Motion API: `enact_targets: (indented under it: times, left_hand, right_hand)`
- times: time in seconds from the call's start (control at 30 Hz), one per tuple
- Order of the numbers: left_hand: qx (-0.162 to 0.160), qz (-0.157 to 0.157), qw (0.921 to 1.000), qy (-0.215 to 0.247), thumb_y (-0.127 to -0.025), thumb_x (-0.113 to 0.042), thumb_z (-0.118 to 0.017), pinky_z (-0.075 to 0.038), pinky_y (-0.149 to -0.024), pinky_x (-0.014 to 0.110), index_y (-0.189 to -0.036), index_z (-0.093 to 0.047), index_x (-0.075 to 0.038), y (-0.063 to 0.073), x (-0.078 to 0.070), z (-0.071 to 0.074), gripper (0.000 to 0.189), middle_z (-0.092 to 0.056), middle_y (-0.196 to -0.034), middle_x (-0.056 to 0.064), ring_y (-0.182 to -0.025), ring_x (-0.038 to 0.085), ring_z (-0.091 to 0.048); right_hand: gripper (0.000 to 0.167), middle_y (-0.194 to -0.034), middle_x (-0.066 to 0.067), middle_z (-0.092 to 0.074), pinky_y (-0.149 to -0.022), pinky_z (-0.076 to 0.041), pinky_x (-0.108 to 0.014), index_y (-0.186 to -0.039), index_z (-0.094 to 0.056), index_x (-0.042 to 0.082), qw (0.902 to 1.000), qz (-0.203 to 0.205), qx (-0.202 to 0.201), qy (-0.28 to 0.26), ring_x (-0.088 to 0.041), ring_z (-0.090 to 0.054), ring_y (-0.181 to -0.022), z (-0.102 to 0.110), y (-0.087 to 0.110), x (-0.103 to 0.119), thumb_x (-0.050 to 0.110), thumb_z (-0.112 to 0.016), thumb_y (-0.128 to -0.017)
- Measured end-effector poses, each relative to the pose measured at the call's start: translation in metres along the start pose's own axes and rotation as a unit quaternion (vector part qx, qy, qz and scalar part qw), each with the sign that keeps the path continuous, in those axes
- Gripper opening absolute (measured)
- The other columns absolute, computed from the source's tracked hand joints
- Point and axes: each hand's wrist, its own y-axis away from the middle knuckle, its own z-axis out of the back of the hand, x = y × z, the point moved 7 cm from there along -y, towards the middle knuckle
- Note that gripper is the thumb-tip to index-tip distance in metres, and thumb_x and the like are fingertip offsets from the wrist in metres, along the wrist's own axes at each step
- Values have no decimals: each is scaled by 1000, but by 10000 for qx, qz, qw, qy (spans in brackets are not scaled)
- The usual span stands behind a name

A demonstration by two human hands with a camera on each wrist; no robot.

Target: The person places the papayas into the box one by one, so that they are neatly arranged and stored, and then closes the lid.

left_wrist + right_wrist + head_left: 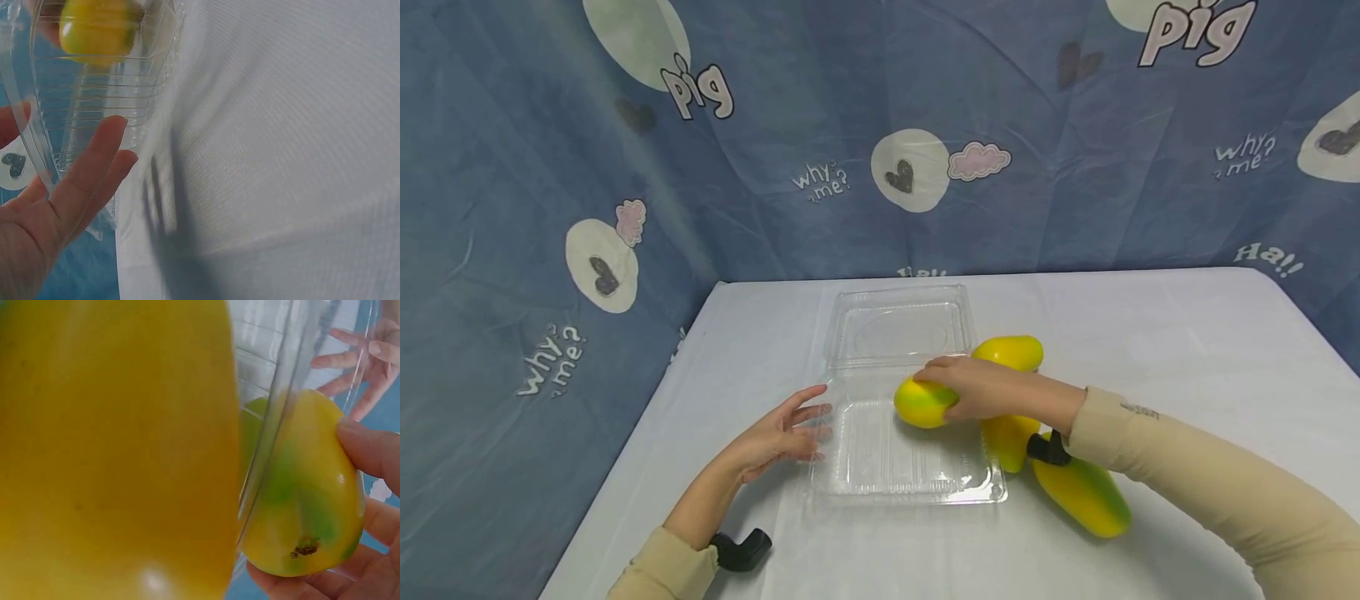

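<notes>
Four mango-like fruits are present, all with a smooth, shiny yellow skin; green patches show on at least two. One of them, the held fruit, is between the thumb and fingers of the right hand, which pinch it over the base of a container; I cannot tell if it touches the bottom. Its end carries a small, rough, brown stem mark. The three other fruits are to the right of the container: the far fruit, the middle fruit and the near fruit, which is long and oval. The single container is of thin, clear plastic, rectangular, with ribbed walls, and its one lid lies unfolded behind the base. The left hand is at the container's left edge, fingers spread; contact I cannot tell. One white, finely woven cloth covers the table.
</notes>
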Motion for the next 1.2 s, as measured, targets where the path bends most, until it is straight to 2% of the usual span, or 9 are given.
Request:
enact_targets:
  times: [0.3,0.7,0.97,1.2]
  left_hand:
    - [-4,-5,10000,5,-77,0,-58,-48,-86,41,-147,-7,-8,0,0,0,87,-10,-148,27,-128,47,-29]
    - [-25,16,10000,-14,-78,1,-58,-48,-86,41,-147,-7,-8,0,0,-1,86,-11,-148,27,-128,46,-30]
    - [-62,60,10000,-40,-78,2,-56,-47,-87,43,-147,-7,-8,1,-1,-1,85,-11,-148,27,-128,47,-30]
    - [-72,69,9999,-39,-79,3,-55,-48,-87,42,-147,-8,-8,1,-1,-1,83,-11,-148,28,-128,46,-30]
  right_hand:
    - [52,-133,-13,-48,-102,-35,-45,-129,-50,6,10000,0,80,-10,-30,-42,-124,-2,-2,0,12,-68,-81]
    - [55,-135,-15,-45,-101,-35,-45,-131,-48,5,10000,39,80,5,-31,-43,-123,-2,1,-1,10,-68,-79]
    - [54,-133,-12,-49,-100,-36,-44,-129,-50,6,9999,-108,75,-48,-29,-45,-122,0,3,-2,10,-69,-79]
    - [47,-127,-12,-53,-97,-40,-45,-124,-54,7,9998,-40,17,209,-30,-49,-117,8,7,-2,10,-66,-79]
